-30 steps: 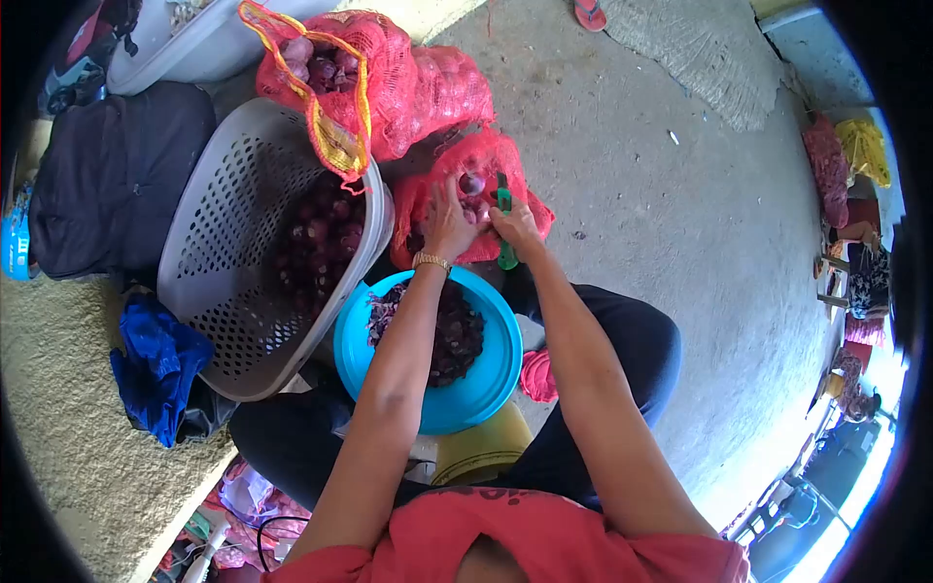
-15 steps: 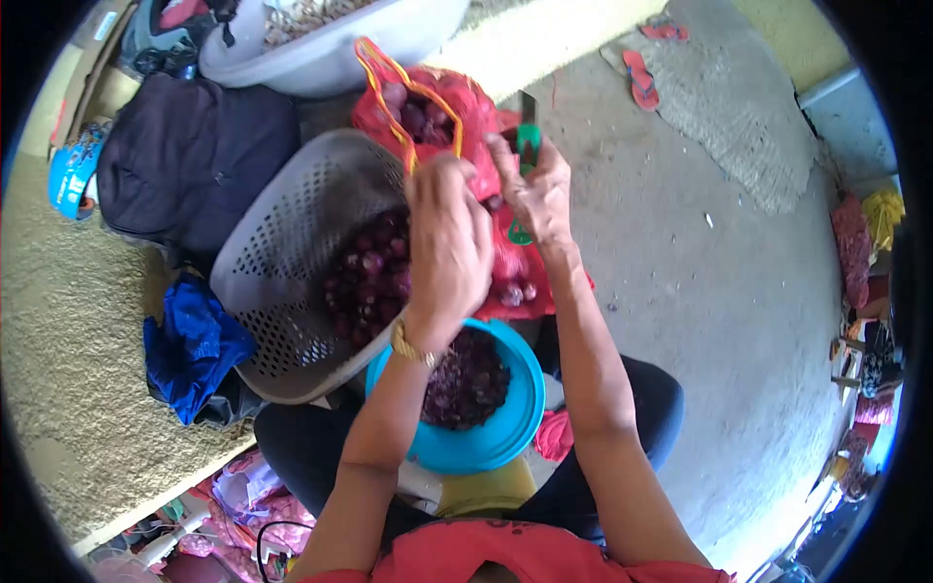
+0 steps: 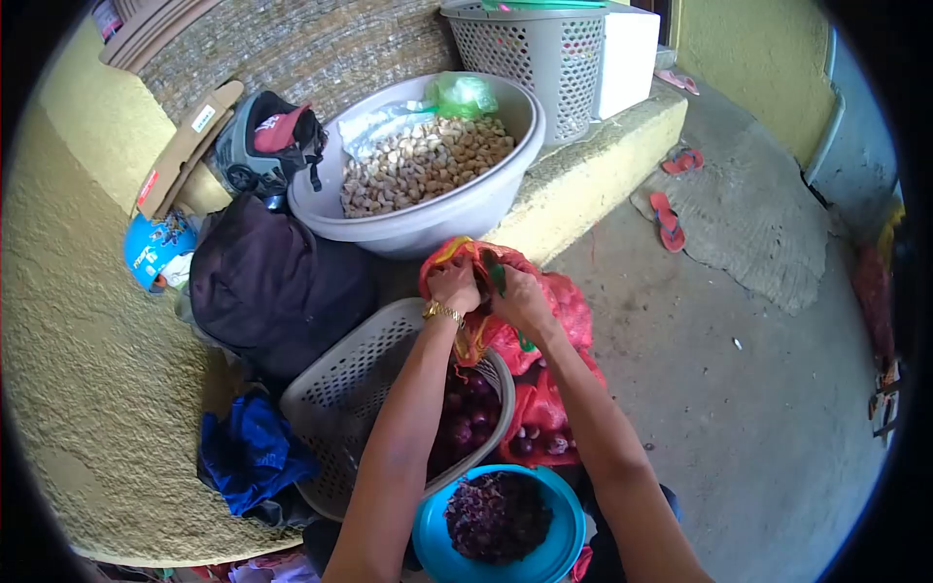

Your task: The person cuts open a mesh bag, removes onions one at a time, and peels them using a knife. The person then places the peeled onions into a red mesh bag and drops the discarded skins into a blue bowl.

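Clearly, I see the left hand (image 3: 455, 289) and right hand (image 3: 522, 301), fingers curled tight on the red mesh onion sack (image 3: 569, 311), at one o'clock from the grey perforated plastic basket (image 3: 340, 408).

Red mesh sack (image 3: 544, 321) probably plastic; concrete floor (image 3: 768, 389) rough.

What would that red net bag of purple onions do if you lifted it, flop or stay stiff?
Probably flop: the red mesh bag crumples where the left hand bunches its top. It likely feels heavy, since round purple onions bulge its bottom. Freed onions would probably roll on the concrete floor.
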### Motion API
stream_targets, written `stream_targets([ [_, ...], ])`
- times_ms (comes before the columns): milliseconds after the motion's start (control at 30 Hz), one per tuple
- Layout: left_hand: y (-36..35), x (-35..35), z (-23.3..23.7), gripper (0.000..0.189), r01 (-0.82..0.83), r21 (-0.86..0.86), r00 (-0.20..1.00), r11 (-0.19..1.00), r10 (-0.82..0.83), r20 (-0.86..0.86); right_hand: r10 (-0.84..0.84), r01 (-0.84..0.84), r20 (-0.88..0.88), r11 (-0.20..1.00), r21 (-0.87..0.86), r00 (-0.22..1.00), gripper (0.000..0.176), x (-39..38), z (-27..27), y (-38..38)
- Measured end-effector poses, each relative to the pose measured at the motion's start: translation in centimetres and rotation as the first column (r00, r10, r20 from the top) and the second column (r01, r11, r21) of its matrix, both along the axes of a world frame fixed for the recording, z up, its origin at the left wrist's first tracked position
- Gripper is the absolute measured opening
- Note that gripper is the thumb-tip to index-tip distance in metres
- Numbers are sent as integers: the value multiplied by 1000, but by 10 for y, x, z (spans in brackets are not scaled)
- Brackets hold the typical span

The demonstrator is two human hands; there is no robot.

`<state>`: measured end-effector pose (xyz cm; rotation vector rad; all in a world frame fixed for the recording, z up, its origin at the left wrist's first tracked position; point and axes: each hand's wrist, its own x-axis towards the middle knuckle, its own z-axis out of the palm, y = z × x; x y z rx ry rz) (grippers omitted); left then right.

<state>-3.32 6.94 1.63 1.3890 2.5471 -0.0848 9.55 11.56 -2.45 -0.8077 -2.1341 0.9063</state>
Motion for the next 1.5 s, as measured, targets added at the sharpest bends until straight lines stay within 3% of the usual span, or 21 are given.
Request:
stream_targets([
  [200, 3, -23, -7, 74, 71, -3, 976, 997, -69, 209, 28, -23, -57, 997, 78, 998, 22, 4, -11, 0],
  [300, -11, -8, 2, 64, 76, 95, 968, 993, -96, 233, 45, -50, -80, 997, -59, 996, 20, 9, 0, 0],
  [367, -41, 25, 26, 55, 182, 552, 965, 814, -254, 57, -10, 12, -71, 1000, 21, 997, 20, 30, 26, -3],
  [433, -60, 50, 48, 50, 134, 598, 918, 791, -326, 225, 13, -7, -83, 997, 71, 996, 25, 50, 29, 3],
  [500, -85, 81, 58, 46, 146, 685, 839, 713, -457, 297, 52, -13, 93, 924, -381, 994, 31, 89, 53, -6],
  [567, -112, 136, 69, 39, 104, 744, 752, 660, -542, 376, 60, -51, 4, 885, -462, 998, 33, 127, 57, -11],
  [633, -126, 178, 31, 42, 17, 565, 668, 825, -430, 607, 4, 20, 65, 934, -358, 998, 30, 152, 33, -21],
  [667, -125, 195, -21, 47, 46, 652, 697, 757, -492, 522, 26, 33, 174, 944, -329, 984, 26, 164, 15, -23],
  [700, -125, 209, -31, 53, 55, 434, 618, 899, -372, 693, 48, 41, 283, 953, -299, 958, 24, 176, 3, -26],
  [733, -123, 217, -82, 53, 71, 410, 650, 909, -354, 673, 75, 87, 295, 861, -500, 953, 22, 183, 2, -36],
  [833, -113, 225, -191, 52, 17, 340, 624, 940, -276, 731, 109, 79, 300, 832, -550, 948, 20, 202, -62, -42],
  [867, -113, 228, -209, 52, 12, 333, 614, 943, -270, 742, 199, 3, 450, 912, -410, 870, 19, 205, -84, -38],
  [967, -112, 233, -232, 53, -55, 320, 753, 946, -171, 635, 218, -45, 504, 942, -333, 835, 22, 214, -137, -43],
  [1000, -110, 231, -231, 52, -117, 264, 796, 957, -69, 601, 288, 11, 441, 828, -561, 850, 24, 213, -126, -47],
  [1033, -108, 228, -228, 50, -182, 213, 831, 960, 34, 556, 293, 3, 436, 827, -562, 851, 24, 211, -128, -47],
  [1133, -117, 228, -197, 34, -101, 355, 892, 929, -73, 445, 267, 66, 410, 765, -640, 872, 25, 207, -125, -45],
  [1233, -127, 232, -105, 19, -106, 601, 825, 792, -267, 498, 2, 52, 231, 973, -225, 973, 22, 193, -101, -33],
  [1300, -135, 223, -40, 17, -51, 702, 782, 710, -409, 470, -70, 91, 121, 980, -175, 990, 25, 169, -61, -23],
  [1367, -136, 201, 11, 13, -1, 909, 867, 416, -453, 208, -136, 137, 14, 982, -134, 991, 27, 147, -14, -20],
  [1433, -120, 159, 50, 19, 104, 949, 943, 298, -331, 1, -123, 118, -87, 991, -55, 989, 32, 114, 29, -21],
  [1500, -94, 110, 51, 16, 67, 877, 962, 477, -265, 71, -106, 111, -125, 993, 36, 987, 40, 77, 33, -12],
])
